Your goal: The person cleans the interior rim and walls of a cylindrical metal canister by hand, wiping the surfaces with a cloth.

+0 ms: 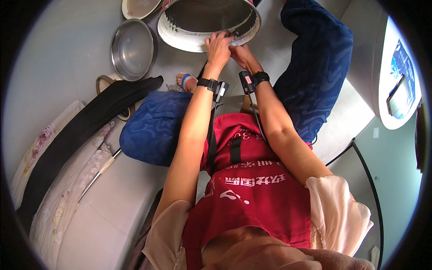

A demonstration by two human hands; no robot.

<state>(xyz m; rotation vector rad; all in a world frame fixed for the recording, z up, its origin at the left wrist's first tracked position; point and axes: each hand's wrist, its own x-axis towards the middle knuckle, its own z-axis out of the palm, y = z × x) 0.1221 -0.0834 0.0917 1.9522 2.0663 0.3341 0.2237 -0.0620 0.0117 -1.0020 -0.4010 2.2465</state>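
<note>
A large round metal container (209, 25) lies with its mouth towards me at the top; its inner rim has a whitish coating and dark, flaked patches. My left hand (219, 47) is at the lower part of the rim, fingers bent over the inner edge. Close beside it on the right, my right hand (242, 55) touches the outside of the same rim, its fingers mostly hidden. Whether either hand holds something small cannot be told. Both wrists wear black straps with small devices.
A round metal pan (132, 49) stands left of the container, beside a pale basin (140, 6). Black cloth (91, 118) and floral fabric (55, 202) lie at the left, near a metal rod (99, 175). A round white table (384, 74) at the right bears a phone (396, 92).
</note>
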